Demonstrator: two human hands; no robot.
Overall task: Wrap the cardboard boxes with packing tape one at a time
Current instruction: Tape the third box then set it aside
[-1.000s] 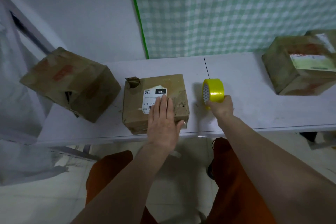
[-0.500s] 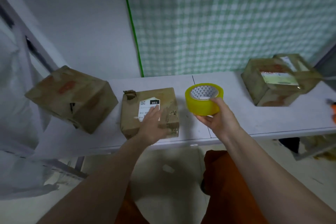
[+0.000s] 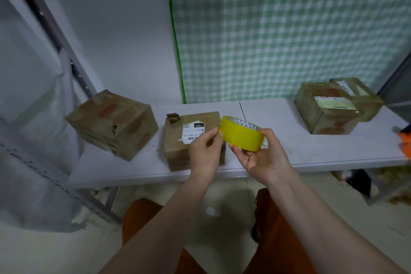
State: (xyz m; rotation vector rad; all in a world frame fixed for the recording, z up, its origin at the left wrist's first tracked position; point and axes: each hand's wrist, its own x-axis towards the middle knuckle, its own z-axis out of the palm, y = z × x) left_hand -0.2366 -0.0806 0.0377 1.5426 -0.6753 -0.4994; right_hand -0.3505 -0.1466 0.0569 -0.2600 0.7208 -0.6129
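The right hand (image 3: 262, 158) grips the tape roll (image 3: 241, 137) above the surface (image 3: 278, 153); the left hand (image 3: 205, 151) pinches at its left edge, directly over the box (image 3: 178, 149).

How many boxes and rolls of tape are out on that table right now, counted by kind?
Cardboard boxes: 4. One at the left, one labelled in the middle, two touching at the right, front and behind.
Yellow tape rolls: 1, held above the table in both hands.
Total: 5.
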